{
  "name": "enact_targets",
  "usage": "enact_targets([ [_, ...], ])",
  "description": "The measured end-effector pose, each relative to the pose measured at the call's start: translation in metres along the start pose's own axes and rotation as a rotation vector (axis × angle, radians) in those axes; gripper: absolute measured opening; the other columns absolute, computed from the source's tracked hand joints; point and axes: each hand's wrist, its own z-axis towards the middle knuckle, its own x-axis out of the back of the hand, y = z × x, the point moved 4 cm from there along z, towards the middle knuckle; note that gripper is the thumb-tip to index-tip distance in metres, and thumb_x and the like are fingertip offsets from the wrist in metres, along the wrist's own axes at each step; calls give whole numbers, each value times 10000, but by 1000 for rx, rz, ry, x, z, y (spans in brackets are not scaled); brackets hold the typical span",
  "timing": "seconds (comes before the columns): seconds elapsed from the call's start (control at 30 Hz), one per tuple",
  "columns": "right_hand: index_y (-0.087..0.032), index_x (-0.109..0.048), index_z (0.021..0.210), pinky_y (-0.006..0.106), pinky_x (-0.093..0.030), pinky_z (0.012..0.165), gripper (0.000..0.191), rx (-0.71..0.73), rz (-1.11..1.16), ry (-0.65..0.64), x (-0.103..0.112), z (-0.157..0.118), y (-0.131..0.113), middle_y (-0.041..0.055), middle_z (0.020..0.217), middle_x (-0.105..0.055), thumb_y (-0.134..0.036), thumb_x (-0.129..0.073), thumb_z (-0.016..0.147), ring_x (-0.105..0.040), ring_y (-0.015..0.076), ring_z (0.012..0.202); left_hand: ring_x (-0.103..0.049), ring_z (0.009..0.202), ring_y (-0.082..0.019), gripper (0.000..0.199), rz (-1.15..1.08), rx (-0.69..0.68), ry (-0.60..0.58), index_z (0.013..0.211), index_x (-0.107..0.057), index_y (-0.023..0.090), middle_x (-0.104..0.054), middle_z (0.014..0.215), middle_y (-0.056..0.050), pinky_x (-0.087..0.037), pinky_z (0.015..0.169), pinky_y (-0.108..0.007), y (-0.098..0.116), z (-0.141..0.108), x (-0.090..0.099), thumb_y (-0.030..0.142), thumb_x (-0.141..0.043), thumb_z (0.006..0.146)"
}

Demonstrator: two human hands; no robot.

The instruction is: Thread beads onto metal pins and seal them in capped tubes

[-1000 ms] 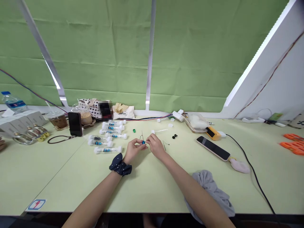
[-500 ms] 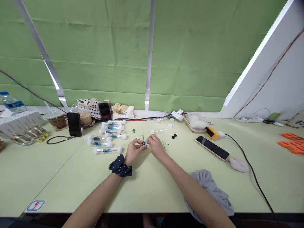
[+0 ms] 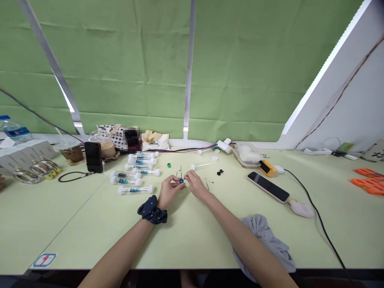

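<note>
Above the middle of the table, my left hand [image 3: 169,191] pinches a small round blue bead [image 3: 181,181] between thumb and fingertips. A thin dark rod [image 3: 181,171] stands up from the bead. My right hand [image 3: 194,184] is closed just right of the bead, its fingertips close to it; whatever they hold is too small to make out. Right of that hand lie a thin dark pin [image 3: 207,184] and a small bent wire. Behind the hands are a clear tube with a white cap [image 3: 193,167] and a small green bead [image 3: 169,165].
Several capped clear tubes [image 3: 136,190] with blue pieces lie to the left. Two black pieces [image 3: 220,172] and a phone [image 3: 268,187] are on the right, near a black cable [image 3: 321,220]. Grey cloth [image 3: 265,240] lies under my right forearm. Another phone [image 3: 94,157] stands upright at left.
My right hand has shifted very slightly at the bead. My left hand and the bead stay nearly in place.
</note>
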Motion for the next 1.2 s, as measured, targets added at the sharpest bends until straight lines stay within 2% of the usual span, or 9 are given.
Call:
enact_targets([
  [0.13,-191,-449,878,293,-409,726,97,34,-1,-20,4,0,-4,46,889,-460,-163,-359,856,-469,158,787,-683,709,-222,303,-17,17,-3,790,-520,153,-618,697,-11,-537,717,-355,1,0,1,316,-726,640],
  [0.37,-196,-464,842,279,-414,683,128,9,-79,35,3,-3,-6,67,1014,-455,-173,-341,870,-492,137,725,-682,716,-223,289,-6,20,-14,791,-522,150,-632,735,-27,-534,724,-363,2,-1,0,303,-721,646],
  [0.57,-197,-467,764,270,-405,624,199,-29,-91,78,0,-3,-6,58,957,-462,-229,-320,895,-480,128,670,-681,703,-219,274,-14,-5,-26,779,-525,159,-617,705,-13,-536,704,-354,-1,-1,-1,302,-718,648],
  [0.73,-198,-449,764,274,-435,656,216,-30,40,80,-3,-3,-4,53,903,-445,-226,-286,904,-483,137,718,-680,692,-214,286,-33,8,-26,767,-520,159,-621,691,-10,-538,707,-357,2,-2,-2,310,-726,638],
  [0.93,-191,-442,955,346,-448,817,120,18,94,-1,-4,-4,-5,90,1076,-446,-184,-365,864,-502,166,913,-679,715,-221,293,-24,12,-14,766,-523,154,-624,712,-20,-539,720,-367,2,-1,1,325,-726,641],
  [1.03,-187,-457,915,355,-436,846,122,5,71,9,-3,-4,-2,100,1110,-441,-169,-348,864,-507,169,940,-679,714,-223,294,-14,9,-24,773,-526,154,-626,719,-23,-538,721,-370,1,-1,1,327,-724,643],
  [1.2,-184,-483,788,318,-454,746,178,-20,13,68,0,-4,-1,97,1101,-442,-182,-327,873,-523,145,792,-680,694,-220,303,-11,15,-31,781,-520,160,-606,666,-1,-538,714,-362,1,-3,-3,330,-725,637],
])
